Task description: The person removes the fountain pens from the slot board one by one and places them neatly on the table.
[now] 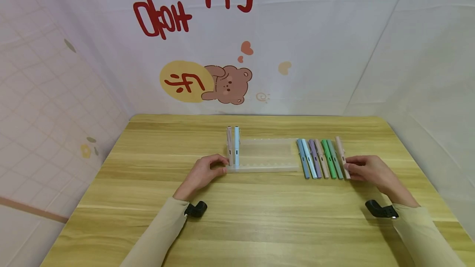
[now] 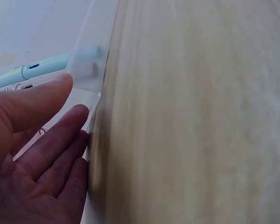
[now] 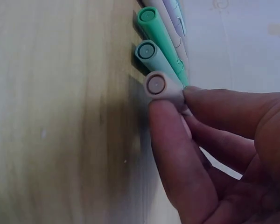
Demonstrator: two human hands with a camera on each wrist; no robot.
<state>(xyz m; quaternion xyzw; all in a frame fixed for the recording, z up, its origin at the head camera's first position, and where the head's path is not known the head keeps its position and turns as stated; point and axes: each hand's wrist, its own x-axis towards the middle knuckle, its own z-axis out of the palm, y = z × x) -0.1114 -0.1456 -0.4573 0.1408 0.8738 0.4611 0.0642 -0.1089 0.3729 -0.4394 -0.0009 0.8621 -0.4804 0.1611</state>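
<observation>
Right hand (image 1: pixel 369 170) is pinching the pale pink pen (image 1: pixel 341 151) near its near end, grip clamped on it between thumb and fingers. That pen is sitting at the right end of the loose row, next to the grey-green pen (image 1: pixel 335 160); can't tell if it's touching the tabletop (image 1: pixel 259 221) or raised a bit. Continuing leftward, the row is running bright green pen (image 1: pixel 329 160), beige pen (image 1: pixel 321 160), purple pen (image 1: pixel 315 159), light blue pen (image 1: pixel 309 160), steel-blue pen (image 1: pixel 302 160). All six are lying roughly side by side just right of the clear tray (image 1: pixel 265 151).

Left hand (image 1: pixel 202 172) is resting at the tray's left end, fingers fairly straight, thumb and fingertips standing apart, grip not wrapping around anything. Two pens are occupying the tray's left end: mauve pen (image 1: pixel 229 141) outermost, sky-blue pen (image 1: pixel 237 143) just beside it, both extending past the far edge. Notches are showing along the tray's near side.

Both wrists are carrying black cameras (image 1: pixel 196 209) over beige sleeves (image 1: pixel 156 230). Printed white backdrop (image 1: pixel 315 52) is hanging behind, with a bear drawing (image 1: pixel 231 85) showing.
</observation>
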